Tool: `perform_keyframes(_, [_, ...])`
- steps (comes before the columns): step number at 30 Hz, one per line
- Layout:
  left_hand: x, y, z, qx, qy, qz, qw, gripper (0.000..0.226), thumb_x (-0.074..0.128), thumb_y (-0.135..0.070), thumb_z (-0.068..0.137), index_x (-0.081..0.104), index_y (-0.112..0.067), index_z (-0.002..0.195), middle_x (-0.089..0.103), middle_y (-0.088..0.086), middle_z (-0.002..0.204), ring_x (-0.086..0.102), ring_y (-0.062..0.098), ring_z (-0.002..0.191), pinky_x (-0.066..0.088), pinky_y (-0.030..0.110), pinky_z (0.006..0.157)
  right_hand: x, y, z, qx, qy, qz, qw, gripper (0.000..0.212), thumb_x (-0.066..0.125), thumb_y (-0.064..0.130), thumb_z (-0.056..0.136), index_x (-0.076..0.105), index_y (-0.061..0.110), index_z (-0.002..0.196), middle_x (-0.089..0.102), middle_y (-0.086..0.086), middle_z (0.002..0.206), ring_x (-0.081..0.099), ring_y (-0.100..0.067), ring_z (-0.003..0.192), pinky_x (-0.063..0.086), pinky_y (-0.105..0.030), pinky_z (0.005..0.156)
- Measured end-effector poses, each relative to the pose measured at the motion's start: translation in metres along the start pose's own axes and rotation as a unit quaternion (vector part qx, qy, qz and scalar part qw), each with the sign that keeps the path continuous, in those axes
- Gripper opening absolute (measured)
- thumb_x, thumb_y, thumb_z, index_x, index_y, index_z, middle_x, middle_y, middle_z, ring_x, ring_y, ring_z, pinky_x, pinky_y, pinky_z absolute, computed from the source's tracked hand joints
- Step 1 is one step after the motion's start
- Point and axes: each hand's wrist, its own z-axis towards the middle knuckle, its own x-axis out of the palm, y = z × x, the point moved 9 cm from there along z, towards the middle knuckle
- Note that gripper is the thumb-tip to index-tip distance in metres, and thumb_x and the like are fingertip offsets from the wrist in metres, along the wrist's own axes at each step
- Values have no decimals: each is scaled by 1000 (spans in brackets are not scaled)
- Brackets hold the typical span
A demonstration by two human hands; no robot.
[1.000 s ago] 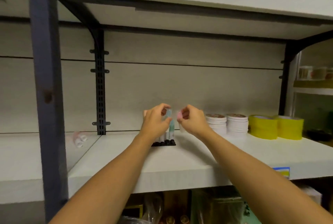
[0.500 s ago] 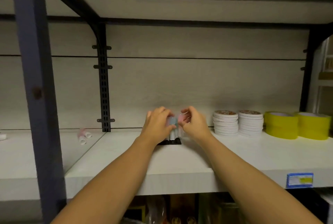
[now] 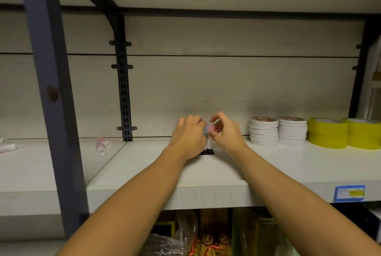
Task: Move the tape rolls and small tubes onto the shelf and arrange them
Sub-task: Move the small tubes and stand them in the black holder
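Both hands meet mid-shelf: left hand cups the upright tubes, right hand pinches the pink-topped one, its long axis vertical.

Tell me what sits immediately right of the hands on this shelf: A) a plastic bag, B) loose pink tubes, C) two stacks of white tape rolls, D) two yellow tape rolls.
C: two stacks of white tape rolls stand just right of the right hand; the yellow tape rolls come farther right.
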Motion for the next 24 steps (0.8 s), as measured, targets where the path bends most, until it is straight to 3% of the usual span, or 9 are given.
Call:
perform_keyframes(2, [-1, 1, -1, 4, -3, -10, 1000, 42, 48, -20, 94, 54, -14, 136, 52, -1, 135, 45, 22, 121, 28, 32, 99, 3, -2, 0, 5, 8, -16, 1000, 28, 75, 4, 80, 57, 16, 98, 67, -8, 81, 63, -22, 73, 52, -27, 66])
perform_keyframes(6, [-6, 10, -1, -29, -25, -48, 998, 47, 51, -18, 95, 50, -14, 142, 51, 0, 139, 44, 21, 127, 29, 32, 108, 6, -1, 1, -3, 13, -41, 999, 26, 76, 6, 81, 57, 15, 96, 66, -7, 80, 62, -23, 73, 51, -30, 67])
perform_keyframes(14, [1, 18, -2, -57, -29, -56, 996, 40, 51, -17, 94, 56, -15, 134, 55, -1, 132, 46, 20, 123, 29, 31, 103, 8, 8, 0, -45, 25, -107, 993, 24, 73, 9, 84, 57, 13, 101, 67, -6, 82, 61, -24, 75, 53, -36, 71])
perform_keyframes(18, [-14, 21, -9, -74, -32, -59, 995, 43, 52, -17, 94, 54, -15, 136, 52, -1, 135, 44, 20, 126, 29, 31, 106, 4, 17, -9, -46, 48, -143, 987, 31, 72, 15, 86, 56, 13, 114, 64, -5, 90, 56, -21, 76, 52, -37, 75])
perform_keyframes(21, [-34, 26, -20, -94, -24, -43, 994, 43, 51, -18, 93, 54, -14, 136, 53, 0, 136, 45, 20, 127, 29, 33, 109, -2, 22, -20, -38, 72, -158, 984, 56, 71, 19, 87, 46, 13, 137, 59, -5, 105, 56, -21, 89, 48, -34, 81])
perform_keyframes(24, [-47, 29, -39, -119, 21, -17, 993, 41, 51, -21, 93, 56, -13, 134, 55, 3, 133, 49, 25, 123, 34, 38, 107, -13, 26, -33, -36, 92, -172, 980, 64, 69, 19, 87, 38, 11, 143, 58, -10, 122, 56, -28, 109, 44, -34, 89])
